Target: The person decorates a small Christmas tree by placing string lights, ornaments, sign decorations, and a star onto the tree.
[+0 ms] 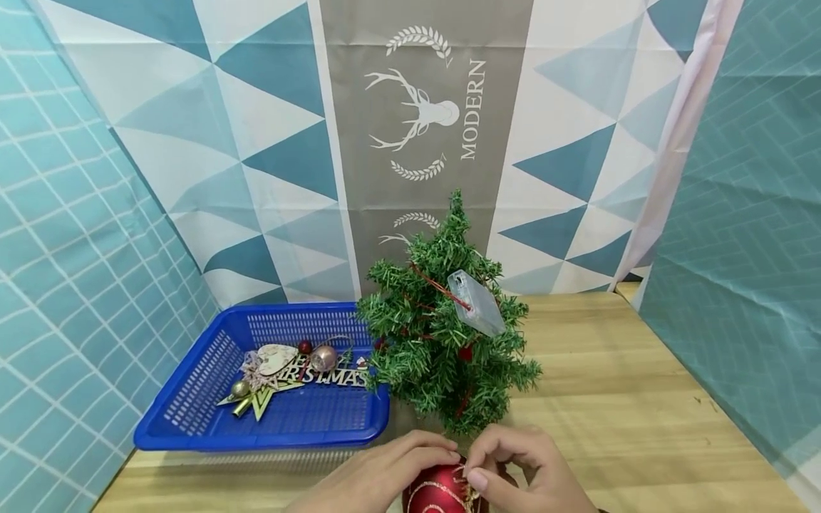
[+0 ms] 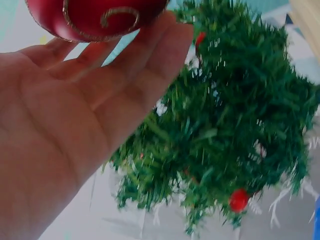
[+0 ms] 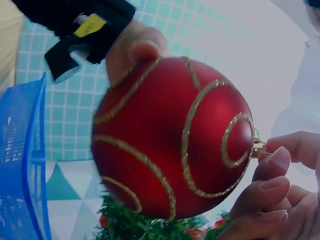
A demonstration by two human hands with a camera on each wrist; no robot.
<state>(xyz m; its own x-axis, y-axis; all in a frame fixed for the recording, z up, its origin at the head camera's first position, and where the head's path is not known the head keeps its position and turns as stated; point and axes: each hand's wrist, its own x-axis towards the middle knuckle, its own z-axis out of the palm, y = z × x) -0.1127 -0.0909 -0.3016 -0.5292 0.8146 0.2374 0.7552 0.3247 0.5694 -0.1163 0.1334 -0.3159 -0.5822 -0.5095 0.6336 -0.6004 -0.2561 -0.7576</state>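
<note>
The left hand (image 1: 391, 470) holds a red ball (image 3: 165, 135) while the right hand (image 1: 522, 467) pinches at its gold cap (image 3: 258, 149). The ball is just in front of a small green tree (image 1: 442, 356) bearing a clear box (image 1: 477, 303); beside it, a blue basket (image 1: 256, 438) holds ornaments (image 1: 323, 358).

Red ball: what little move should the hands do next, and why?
Perhaps lift the red ball toward the tree: the left hand holds it, the right hand pinches at its gold cap, and the tree stands just beyond.
</note>
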